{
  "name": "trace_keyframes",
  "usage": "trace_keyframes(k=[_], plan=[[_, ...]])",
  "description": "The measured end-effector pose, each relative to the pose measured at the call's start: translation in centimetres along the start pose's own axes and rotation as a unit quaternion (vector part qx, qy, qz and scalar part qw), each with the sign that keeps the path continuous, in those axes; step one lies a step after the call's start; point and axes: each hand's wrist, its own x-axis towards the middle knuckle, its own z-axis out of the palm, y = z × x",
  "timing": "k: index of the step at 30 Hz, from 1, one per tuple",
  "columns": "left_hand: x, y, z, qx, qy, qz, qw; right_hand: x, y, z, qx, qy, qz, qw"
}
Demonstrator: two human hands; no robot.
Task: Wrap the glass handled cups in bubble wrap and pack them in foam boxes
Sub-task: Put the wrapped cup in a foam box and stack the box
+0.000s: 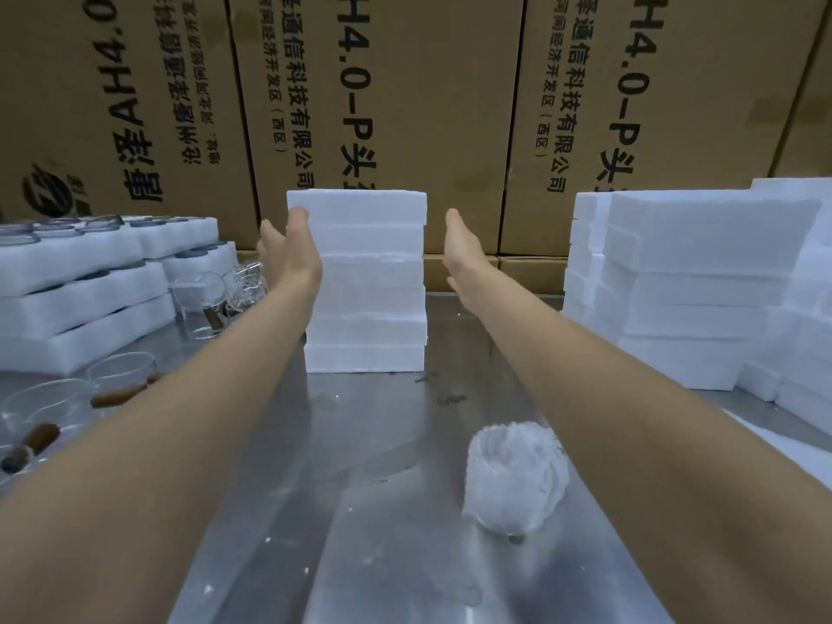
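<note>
On your left, bare glass cups [121,380] stand on the steel counter [360,443] before foam trays [85,304]. Your left hand [292,249], fingers straight, touches the left side of the middle foam box stack [367,281]. Your right hand [463,245] hovers open just beside its right side. A bubble-wrapped cup [515,477] lies near your right forearm, with more foam boxes [693,290] stacked on the right.

the foam boxes [365,281] in the middle stack are plain white, same as the stack on the right [693,290]. the cartons [405,105] behind are brown with black print. the table [360,443] is shiny grey metal. the clear cups [49,412] have dark brown handles.
</note>
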Motion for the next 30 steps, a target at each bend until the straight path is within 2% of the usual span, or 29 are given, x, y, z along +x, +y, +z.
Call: trace_keyframes(k=[3, 8, 17, 26, 30], plan=[[1.0, -0.2, 0.0, -0.003, -0.008, -0.029, 1.0, 1.2, -0.4, 1.4, -0.01, -0.01, -0.004, 1.0], [0.9, -0.8, 0.5, -0.005, -0.035, -0.021, 0.999, 2.0, -0.1, 2.3, -0.013, -0.046, 0.012, 0.999], [-0.2, -0.1, 0.7, 0.017, 0.003, 0.014, 1.0, 1.9, 0.6, 0.9, 0.007, -0.043, -0.035, 0.998], [-5.1, 2.7, 1.0, -0.02, -0.041, 0.065, 0.997, -1.0, 0.4, -3.0, 0.022, 0.004, -0.066, 0.998], [-9.3, 2.9, 1.6, -0.022, -0.102, 0.12, 0.987, -3.0, 2.3, -6.7, 0.039, 0.051, -0.073, 0.995]])
